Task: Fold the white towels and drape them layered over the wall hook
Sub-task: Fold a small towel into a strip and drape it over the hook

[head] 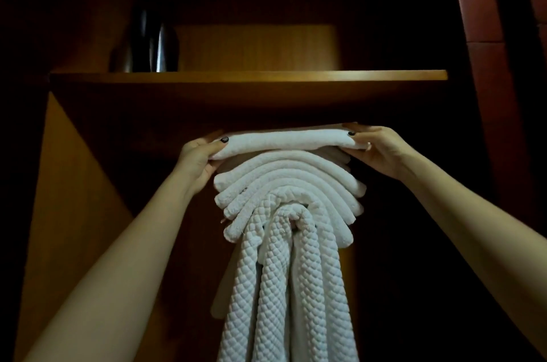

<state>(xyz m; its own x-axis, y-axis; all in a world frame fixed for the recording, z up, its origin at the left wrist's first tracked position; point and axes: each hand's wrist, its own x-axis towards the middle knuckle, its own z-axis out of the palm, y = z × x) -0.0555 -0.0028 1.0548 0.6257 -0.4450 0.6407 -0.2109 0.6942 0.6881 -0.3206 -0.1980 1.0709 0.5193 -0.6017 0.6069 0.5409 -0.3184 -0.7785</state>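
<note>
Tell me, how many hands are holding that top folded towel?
2. The left hand grips the top towel at its left end; the right hand grips its right end.

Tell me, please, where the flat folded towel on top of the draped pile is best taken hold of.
At its two short ends, one hand from each side, thumb on top and fingers beneath, as the left hand and right hand hold it. The top towel lies as a straight bar across the arched towels, with both ends overhanging.
</note>
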